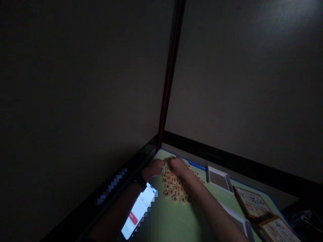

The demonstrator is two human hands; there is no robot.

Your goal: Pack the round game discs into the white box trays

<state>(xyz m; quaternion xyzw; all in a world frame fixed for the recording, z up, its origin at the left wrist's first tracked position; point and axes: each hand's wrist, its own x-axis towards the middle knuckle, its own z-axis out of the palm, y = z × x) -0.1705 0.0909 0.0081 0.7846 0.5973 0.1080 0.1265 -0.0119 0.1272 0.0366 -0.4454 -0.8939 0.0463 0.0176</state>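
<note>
Round wooden pieces (171, 183) with red or dark characters lie in a close group on the green table top (171, 222). My left hand (155, 167), with a dark band on its wrist, is at the far left edge of the group, its fingers curled. Just right of it, my right hand (177, 165) is closed over the far side of the pieces, and its forearm hides part of the group. The two hands nearly meet at the far corner. What either holds is too small and dark to make out.
A lit phone (139, 211) lies under my left forearm. On the right are a white tray (219, 179), a second white tray (236, 218) partly behind my right forearm, and two framed boxes (253, 202). Dark walls rise beyond the table's far edges.
</note>
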